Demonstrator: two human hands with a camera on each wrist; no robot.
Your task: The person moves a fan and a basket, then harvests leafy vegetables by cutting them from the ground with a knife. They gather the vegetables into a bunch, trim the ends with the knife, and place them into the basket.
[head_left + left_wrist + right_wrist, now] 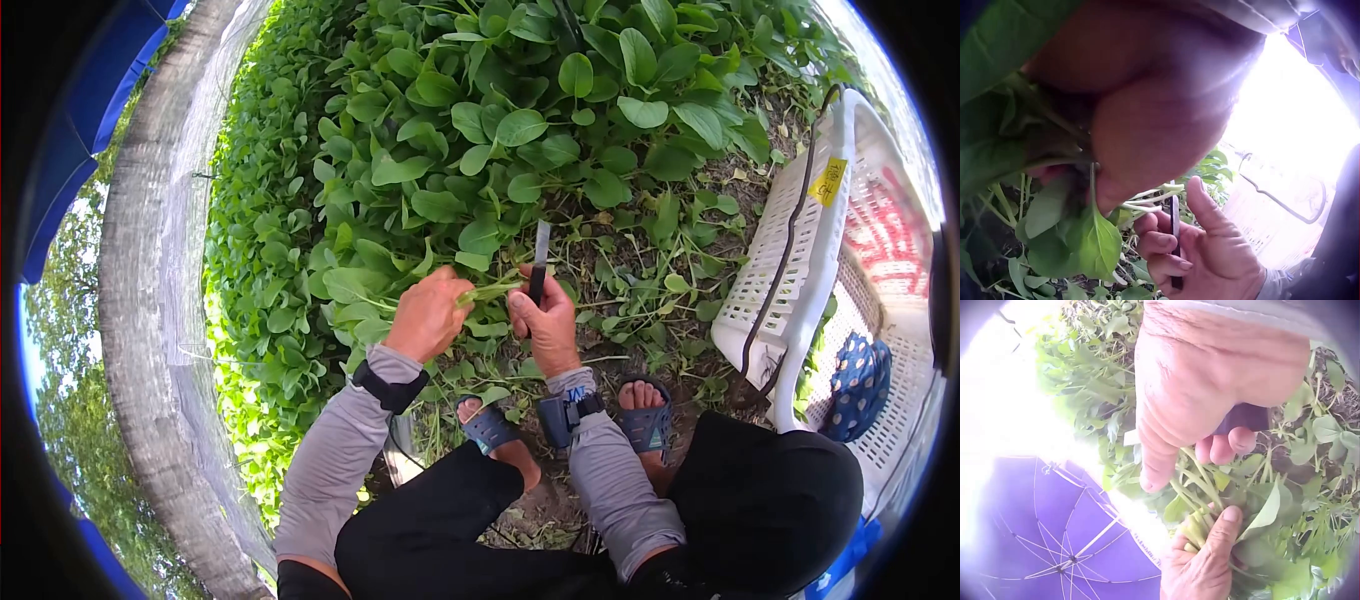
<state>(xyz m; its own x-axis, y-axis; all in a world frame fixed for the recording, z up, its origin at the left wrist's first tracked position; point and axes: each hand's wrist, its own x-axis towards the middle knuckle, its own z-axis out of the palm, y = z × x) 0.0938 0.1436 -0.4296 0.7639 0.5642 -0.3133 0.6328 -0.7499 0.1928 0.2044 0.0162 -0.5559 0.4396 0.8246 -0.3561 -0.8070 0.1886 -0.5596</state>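
My left hand [428,314] grips a small bunch of leafy green stems [1197,528], leaves hanging out on its far side from the knife. My right hand [548,325] holds a knife [540,262] by its dark handle, fingers curled round it, the blade pointing away from me. Between the hands the pale stem ends [1147,201] stick out toward the right hand's fingers. In the left wrist view the right thumb is raised off the handle. Whether the right fingers touch the stems I cannot tell.
Dense leafy plants [440,150] fill the bed ahead and left. Loose leaves lie on the soil around my sandalled feet. At the right stands a white plastic crate [780,270] with a blue dotted cloth [858,385] inside. A purple umbrella [1072,531] shows in the right wrist view.
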